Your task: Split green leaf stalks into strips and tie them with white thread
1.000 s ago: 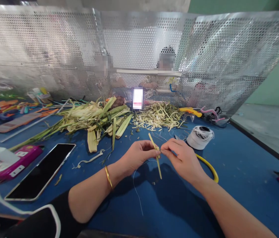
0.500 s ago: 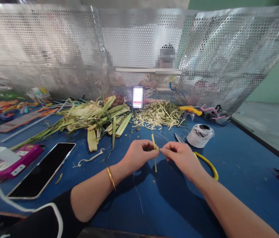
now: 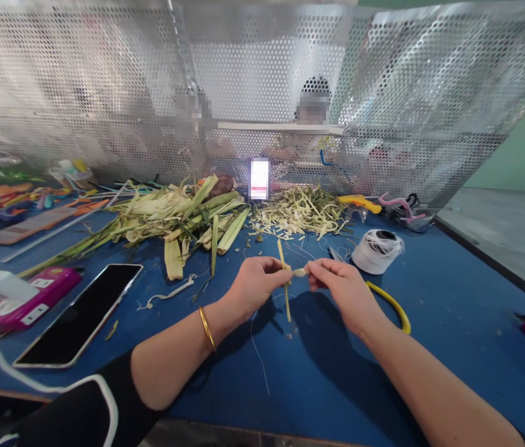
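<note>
My left hand (image 3: 260, 282) is closed in a pinch on a narrow yellow-green plant strip (image 3: 287, 304), which sticks out above and below the fingers. A short pale piece (image 3: 299, 272), seemingly of plant fibre, bridges the gap to my right hand (image 3: 337, 280), whose thumb and fingers pinch its other end. Below the left hand a fine white thread (image 3: 258, 355) trails over the blue table (image 3: 337, 397). Just beyond my right hand stands a spool of white thread (image 3: 376, 253). Scissors with a yellow handle (image 3: 401, 310) lie partly hidden under that hand.
A heap of green husks and stalks (image 3: 173, 217) lies behind, beside a pile of shredded strips (image 3: 304, 214). To the left are a black-screened phone (image 3: 80, 316) and a magenta power strip (image 3: 54, 292) with a white plug. A perforated screen (image 3: 262, 62) borders the back; a person sits beyond.
The hands have drawn slightly apart, and the pale piece now shows between them. The strip in my left hand has shifted a little left. The view has tilted slightly.
</note>
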Available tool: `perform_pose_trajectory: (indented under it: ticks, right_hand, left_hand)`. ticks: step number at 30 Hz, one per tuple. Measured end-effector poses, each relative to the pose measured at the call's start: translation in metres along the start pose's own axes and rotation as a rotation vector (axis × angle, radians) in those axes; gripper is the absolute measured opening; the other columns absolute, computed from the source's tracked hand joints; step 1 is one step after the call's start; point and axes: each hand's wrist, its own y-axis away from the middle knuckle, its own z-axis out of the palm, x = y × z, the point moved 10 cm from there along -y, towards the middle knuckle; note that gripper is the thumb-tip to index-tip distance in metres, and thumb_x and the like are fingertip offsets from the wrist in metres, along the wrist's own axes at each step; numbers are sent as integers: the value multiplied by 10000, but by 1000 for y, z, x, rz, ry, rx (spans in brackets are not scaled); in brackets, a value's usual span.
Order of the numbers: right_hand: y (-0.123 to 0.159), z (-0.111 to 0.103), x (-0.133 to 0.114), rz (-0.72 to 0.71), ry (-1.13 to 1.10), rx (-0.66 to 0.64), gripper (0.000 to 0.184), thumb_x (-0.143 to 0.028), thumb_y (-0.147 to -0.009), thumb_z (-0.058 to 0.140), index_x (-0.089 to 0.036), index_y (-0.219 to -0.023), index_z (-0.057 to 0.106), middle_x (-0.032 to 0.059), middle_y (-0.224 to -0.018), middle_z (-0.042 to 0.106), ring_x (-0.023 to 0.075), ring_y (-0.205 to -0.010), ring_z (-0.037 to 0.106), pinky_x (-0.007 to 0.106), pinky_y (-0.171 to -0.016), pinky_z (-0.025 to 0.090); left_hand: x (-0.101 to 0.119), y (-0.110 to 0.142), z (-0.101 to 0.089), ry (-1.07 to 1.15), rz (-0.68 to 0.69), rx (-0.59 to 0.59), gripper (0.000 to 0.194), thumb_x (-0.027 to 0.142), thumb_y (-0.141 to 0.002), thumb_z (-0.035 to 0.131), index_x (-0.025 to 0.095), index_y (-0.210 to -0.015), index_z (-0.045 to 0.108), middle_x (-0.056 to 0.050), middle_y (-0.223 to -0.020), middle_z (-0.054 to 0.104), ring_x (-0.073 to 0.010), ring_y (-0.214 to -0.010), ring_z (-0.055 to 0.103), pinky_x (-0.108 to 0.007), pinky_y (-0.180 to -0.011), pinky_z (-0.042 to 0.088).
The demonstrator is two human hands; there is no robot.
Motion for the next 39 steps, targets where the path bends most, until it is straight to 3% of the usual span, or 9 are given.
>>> perform_pose_trajectory:
  ticks: [4,9,14,17,24,28,32,36,39]
  right_hand:
    - [-4,0,-5,-144,312,-9,109,-274,-757,596,-193,-774,666,3,-712,622,157,-640,551,304,-652,421]
    - [18,64,-21,-576,687,-282,113,-176,-746,692,-225,-845,671,29,-874,643,199,-868,583,344,-795,401]
    - [29,97,-15,-678,831,-320,67,-163,-781,665,-193,-794,607,52,-885,627,221,-887,557,349,-767,387]
    - [24,87,-17,-644,831,-275,78,-141,-810,594,-188,-764,552,60,-865,603,218,-843,537,341,-732,384]
    - [-3,17,-18,-307,407,-90,163,-252,-869,454,-221,-709,463,-24,-633,553,151,-616,525,283,-626,408]
    - [-2,12,-22,-303,409,-55,129,-260,-840,468,-219,-720,492,-25,-637,571,151,-627,552,285,-631,418]
    - [-2,8,-24,-310,412,-1,124,-275,-825,482,-220,-714,495,-23,-631,576,152,-616,561,289,-622,427]
    - [-6,-2,-21,-258,312,15,94,-301,-792,528,-214,-814,556,-18,-630,613,167,-628,600,304,-648,457]
    - [-8,-1,-18,-211,411,-49,129,-304,-776,548,-213,-837,617,-9,-640,645,178,-647,613,302,-650,448]
  left_hand:
    - [-10,-6,-18,201,-87,100,163,299,-618,699,143,-616,651,-16,-635,622,-114,-635,533,-259,-693,414]
    - [-22,-10,-27,473,-185,163,163,262,-585,732,138,-599,627,1,-609,602,-97,-590,536,-233,-640,422]
    - [-26,-9,-18,535,-226,129,138,225,-621,708,128,-590,615,3,-582,593,-85,-554,532,-222,-626,430]
    - [-27,-7,-15,536,-250,112,112,219,-639,698,126,-623,639,-8,-617,624,-87,-578,549,-214,-615,433]
    - [-33,2,-2,497,-410,20,118,199,-676,684,130,-768,708,-34,-811,703,-51,-558,533,-148,-462,362]
    - [-41,11,17,517,-500,-83,47,160,-701,650,129,-685,682,-26,-679,687,-58,-513,535,-148,-460,393]
    - [-47,16,30,484,-537,-202,95,172,-708,646,120,-772,694,-66,-782,714,-117,-648,638,-200,-606,498]
    - [-41,12,23,400,-448,-186,104,204,-673,685,115,-728,679,-55,-732,688,-152,-666,655,-247,-670,515]
    - [-33,8,14,364,-357,-128,120,233,-646,701,124,-668,656,-34,-669,652,-126,-604,614,-257,-674,507]
